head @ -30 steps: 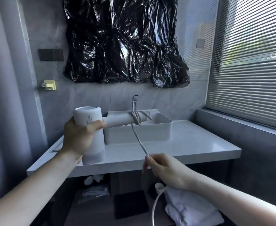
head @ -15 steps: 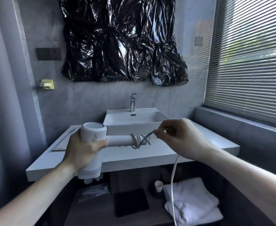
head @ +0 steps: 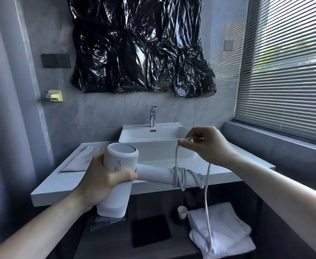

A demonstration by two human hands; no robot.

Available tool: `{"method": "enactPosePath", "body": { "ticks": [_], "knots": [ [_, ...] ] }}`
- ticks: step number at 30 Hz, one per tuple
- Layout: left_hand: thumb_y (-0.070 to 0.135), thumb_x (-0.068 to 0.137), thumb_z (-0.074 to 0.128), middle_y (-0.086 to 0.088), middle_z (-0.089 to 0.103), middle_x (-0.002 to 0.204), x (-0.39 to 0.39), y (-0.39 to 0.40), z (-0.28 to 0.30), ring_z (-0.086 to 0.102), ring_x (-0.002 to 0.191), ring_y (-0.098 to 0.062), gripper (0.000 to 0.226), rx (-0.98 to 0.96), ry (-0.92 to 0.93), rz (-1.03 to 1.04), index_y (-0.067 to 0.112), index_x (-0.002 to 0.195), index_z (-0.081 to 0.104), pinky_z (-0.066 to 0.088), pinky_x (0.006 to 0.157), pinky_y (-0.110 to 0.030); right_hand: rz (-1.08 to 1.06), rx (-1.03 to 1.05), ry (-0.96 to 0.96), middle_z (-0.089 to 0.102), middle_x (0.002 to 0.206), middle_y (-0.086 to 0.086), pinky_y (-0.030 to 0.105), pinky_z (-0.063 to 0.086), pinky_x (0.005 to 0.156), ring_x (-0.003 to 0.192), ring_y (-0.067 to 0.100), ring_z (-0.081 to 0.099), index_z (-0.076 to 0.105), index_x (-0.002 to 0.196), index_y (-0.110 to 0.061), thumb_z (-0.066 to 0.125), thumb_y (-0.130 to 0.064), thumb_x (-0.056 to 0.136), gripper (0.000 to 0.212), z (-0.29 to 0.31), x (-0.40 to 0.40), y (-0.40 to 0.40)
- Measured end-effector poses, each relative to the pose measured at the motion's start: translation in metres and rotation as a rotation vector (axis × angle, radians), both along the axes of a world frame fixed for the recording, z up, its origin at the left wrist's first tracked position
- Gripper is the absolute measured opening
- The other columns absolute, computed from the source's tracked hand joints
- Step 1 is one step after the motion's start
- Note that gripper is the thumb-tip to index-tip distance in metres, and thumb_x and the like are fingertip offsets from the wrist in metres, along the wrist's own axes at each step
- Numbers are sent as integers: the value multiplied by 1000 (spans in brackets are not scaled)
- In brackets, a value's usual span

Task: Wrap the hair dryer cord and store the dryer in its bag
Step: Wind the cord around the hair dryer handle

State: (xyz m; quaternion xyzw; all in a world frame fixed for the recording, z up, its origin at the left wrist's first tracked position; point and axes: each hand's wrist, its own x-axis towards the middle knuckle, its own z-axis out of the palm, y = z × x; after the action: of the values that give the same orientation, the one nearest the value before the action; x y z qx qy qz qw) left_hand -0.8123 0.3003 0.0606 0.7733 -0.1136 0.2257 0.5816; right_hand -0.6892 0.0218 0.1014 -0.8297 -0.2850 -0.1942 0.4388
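A white vanity countertop (head: 172,186) is seen against the tiled wall, with a white rectangular basin (head: 153,136) set on it and a chrome faucet (head: 152,116) mounted at the basin's back edge. A flat pale pouch (head: 82,159) is laid on the counter's left part. On the dark lower shelf (head: 116,238), folded white towels (head: 220,230), a small white cup (head: 182,212) and a black square mat (head: 150,229) are placed.

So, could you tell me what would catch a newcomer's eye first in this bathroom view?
Probably the crumpled black plastic sheet covering the wall above the sink. Next, front and centre, the white hair dryer gripped by the left hand, with its cord coiled around the handle while the right hand pinches the loose cord above it. Bright window blinds fill the right side.
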Motion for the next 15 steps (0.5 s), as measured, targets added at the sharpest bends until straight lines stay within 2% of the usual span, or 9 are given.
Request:
{"method": "enactPosePath", "body": {
  "ticks": [4, 8, 11, 12, 13, 15],
  "knots": [
    [34, 49, 86, -8, 71, 71, -6, -8, 0, 68, 65, -21, 31, -117, 29, -36, 16, 71, 72, 52, 57, -33, 90, 43, 174, 38, 62, 0, 20, 25, 46, 54, 15, 30, 72, 77, -6, 80, -39, 92, 37, -12, 6, 0],
    [35, 46, 86, -11, 67, 71, -8, -10, -4, 66, 64, -24, 39, -226, 46, -5, 11, 73, 71, 51, 55, -35, 168, 39, 250, 42, 62, -7, 23, 28, 55, 59, 9, 36, 59, 64, -17, 69, -39, 101, 44, -31, 8, 5],
    [34, 46, 85, -11, 66, 71, -7, -10, -6, 65, 65, -25, 46, -266, 46, 26, 5, 76, 68, 51, 57, -36, 278, 79, 280, 45, 71, 6, 27, 28, 58, 69, 16, 38, 60, 74, 1, 66, -41, 100, 50, -46, 3, 6],
    [34, 45, 85, -10, 66, 71, -7, -10, -7, 65, 64, -25, 46, -282, 46, 35, 6, 77, 68, 51, 56, -35, 281, 61, 269, 44, 71, 7, 26, 28, 55, 68, 17, 36, 63, 78, 4, 65, -38, 95, 45, -51, 0, 6],
    [34, 45, 85, -9, 67, 71, -8, -10, -8, 65, 64, -25, 44, -296, 45, 42, 8, 77, 69, 52, 55, -34, 264, 44, 263, 43, 69, 6, 25, 26, 53, 66, 16, 33, 65, 78, -1, 61, -32, 88, 33, -56, -2, 7],
    [32, 45, 85, -8, 67, 69, -12, -11, -14, 66, 61, -23, 36, -321, 42, 45, 13, 72, 71, 52, 52, -34, 210, 54, 335, 38, 61, 0, 27, 22, 51, 58, 15, 26, 54, 70, -10, 51, -21, 77, 13, -66, -10, 13]
  ]
}}
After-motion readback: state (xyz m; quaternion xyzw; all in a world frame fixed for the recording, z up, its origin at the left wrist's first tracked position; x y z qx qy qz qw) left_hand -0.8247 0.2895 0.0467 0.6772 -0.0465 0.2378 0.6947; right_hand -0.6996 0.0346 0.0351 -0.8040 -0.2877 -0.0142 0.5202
